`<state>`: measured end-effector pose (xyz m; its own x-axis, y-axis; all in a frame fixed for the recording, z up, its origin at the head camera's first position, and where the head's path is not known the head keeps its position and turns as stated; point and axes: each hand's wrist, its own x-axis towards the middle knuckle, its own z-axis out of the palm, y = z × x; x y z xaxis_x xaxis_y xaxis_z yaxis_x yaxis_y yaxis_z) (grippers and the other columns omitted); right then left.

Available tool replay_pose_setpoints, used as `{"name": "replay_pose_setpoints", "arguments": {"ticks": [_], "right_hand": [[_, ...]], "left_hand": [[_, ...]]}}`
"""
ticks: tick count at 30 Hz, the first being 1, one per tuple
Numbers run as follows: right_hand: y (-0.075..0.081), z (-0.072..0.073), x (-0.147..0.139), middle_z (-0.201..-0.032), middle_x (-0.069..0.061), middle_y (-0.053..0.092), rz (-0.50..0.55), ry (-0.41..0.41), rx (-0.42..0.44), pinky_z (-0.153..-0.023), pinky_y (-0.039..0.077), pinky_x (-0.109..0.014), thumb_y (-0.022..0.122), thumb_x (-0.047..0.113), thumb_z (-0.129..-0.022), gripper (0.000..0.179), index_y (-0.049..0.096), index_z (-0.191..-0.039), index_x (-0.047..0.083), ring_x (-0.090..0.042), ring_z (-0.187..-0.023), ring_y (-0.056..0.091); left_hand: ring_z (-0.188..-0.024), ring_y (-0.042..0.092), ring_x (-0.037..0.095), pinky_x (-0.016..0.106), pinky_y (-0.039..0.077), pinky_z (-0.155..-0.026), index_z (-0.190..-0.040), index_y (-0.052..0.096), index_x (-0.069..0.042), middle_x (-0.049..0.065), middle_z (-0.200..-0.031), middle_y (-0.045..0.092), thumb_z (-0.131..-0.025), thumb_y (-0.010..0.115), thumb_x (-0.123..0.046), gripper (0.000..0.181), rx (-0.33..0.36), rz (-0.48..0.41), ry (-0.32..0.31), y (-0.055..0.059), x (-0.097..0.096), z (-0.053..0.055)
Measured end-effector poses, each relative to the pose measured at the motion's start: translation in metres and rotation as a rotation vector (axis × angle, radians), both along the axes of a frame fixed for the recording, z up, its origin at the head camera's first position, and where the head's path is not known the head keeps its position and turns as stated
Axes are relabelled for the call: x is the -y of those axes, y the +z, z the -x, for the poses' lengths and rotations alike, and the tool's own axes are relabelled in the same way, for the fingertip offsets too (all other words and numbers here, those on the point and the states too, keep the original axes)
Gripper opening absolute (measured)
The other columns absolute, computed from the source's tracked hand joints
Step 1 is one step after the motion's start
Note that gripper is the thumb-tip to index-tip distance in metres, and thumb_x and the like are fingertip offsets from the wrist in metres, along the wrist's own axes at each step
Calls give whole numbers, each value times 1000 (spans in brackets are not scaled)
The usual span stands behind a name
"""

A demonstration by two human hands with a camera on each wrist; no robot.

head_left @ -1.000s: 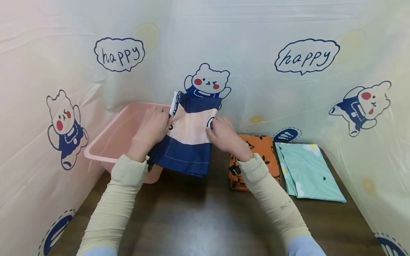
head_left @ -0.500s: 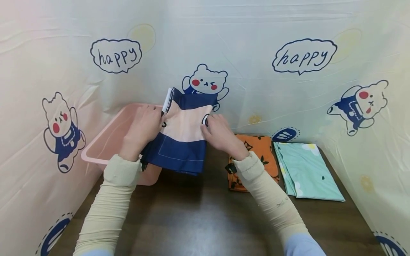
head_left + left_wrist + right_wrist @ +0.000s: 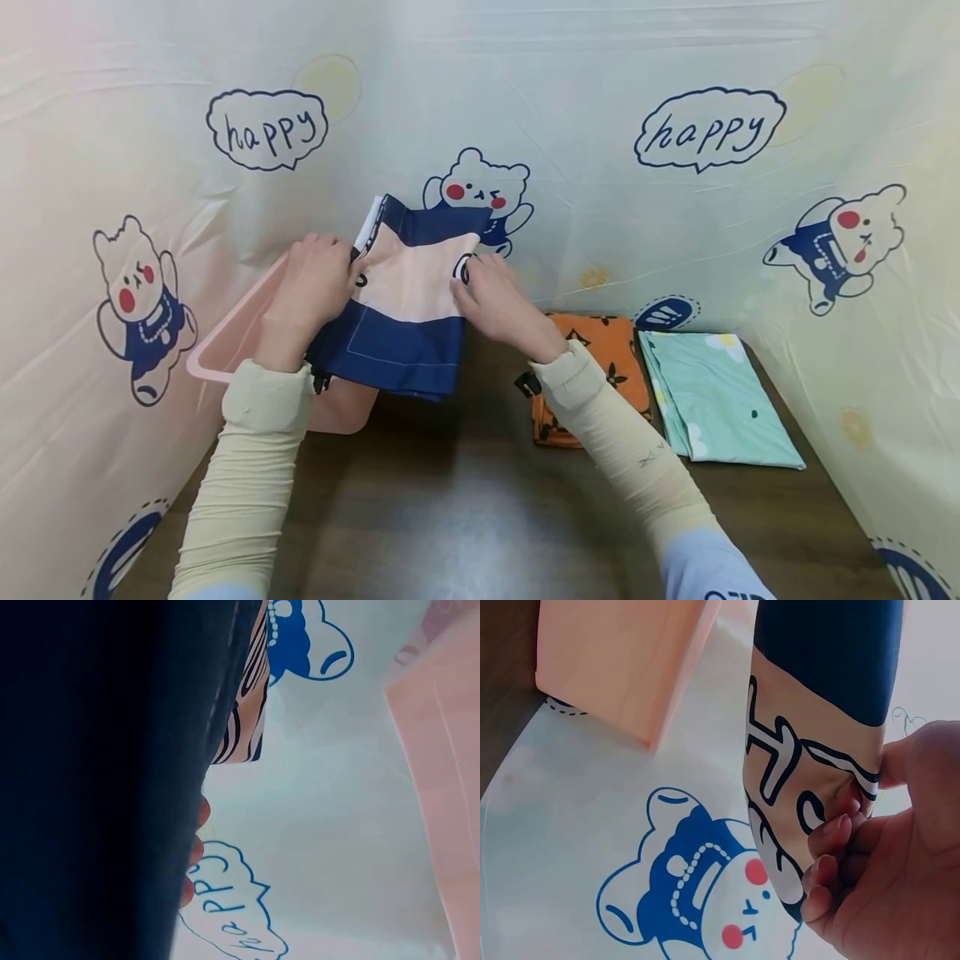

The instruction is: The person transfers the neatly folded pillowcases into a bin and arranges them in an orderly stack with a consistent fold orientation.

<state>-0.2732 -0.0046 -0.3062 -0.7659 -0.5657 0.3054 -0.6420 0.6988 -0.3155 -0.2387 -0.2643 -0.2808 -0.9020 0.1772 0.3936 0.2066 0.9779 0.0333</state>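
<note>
Hands (image 3: 315, 279) grip navy-and-pink cloth (image 3: 408, 283), partly hiding pink tub (image 3: 341, 412) behind

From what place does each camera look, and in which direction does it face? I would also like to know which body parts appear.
Head: worn on the head, looking forward and down at the navy-and-pink cloth, held by the left hand and right hand; both sleeved forearms show.
Left wrist: facing past the cloth's dark side towards the printed backdrop; only fingertips show.
Right wrist: facing the cloth's patterned part and the backdrop; gripping fingers and palm show.
Shared: both wrist views include the cloth, backdrop and pink basin.
</note>
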Motion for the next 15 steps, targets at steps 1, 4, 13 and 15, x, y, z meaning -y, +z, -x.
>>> {"name": "replay_pose_setpoints", "arguments": {"ticks": [1,4,13,15], "right_hand": [[1,0,2,-82,-7,49,-1,3,-2,-82,32,-35,40,30,-109,32,53,-89,9,-23,-84,46],[4,2,7,-83,-7,50,-2,8,-6,-84,34,-36,41,30,-109,32,55,-92,8,-23,-86,47],[7,5,17,-88,-5,52,-24,4,-18,-90,34,-36,42,33,-109,30,56,-99,8,-23,-96,47],[8,5,19,-89,-5,52,-20,12,-22,-91,34,-36,42,33,-109,31,56,-101,7,-23,-98,46]], "left_hand": [[-87,53,46,56,43,-80,-98,63,11,29,-93,60,-105,55,-21,34,5,-6,4,1,2,0],[-89,51,46,57,42,-81,-99,62,12,30,-94,60,-105,54,-21,34,19,-20,13,3,6,-1],[-88,51,47,57,41,-78,-96,61,13,31,-92,58,-105,53,-21,36,19,-18,20,8,16,0],[-87,51,47,57,41,-77,-95,61,13,30,-91,58,-105,53,-21,36,10,-18,20,8,19,0]]}}
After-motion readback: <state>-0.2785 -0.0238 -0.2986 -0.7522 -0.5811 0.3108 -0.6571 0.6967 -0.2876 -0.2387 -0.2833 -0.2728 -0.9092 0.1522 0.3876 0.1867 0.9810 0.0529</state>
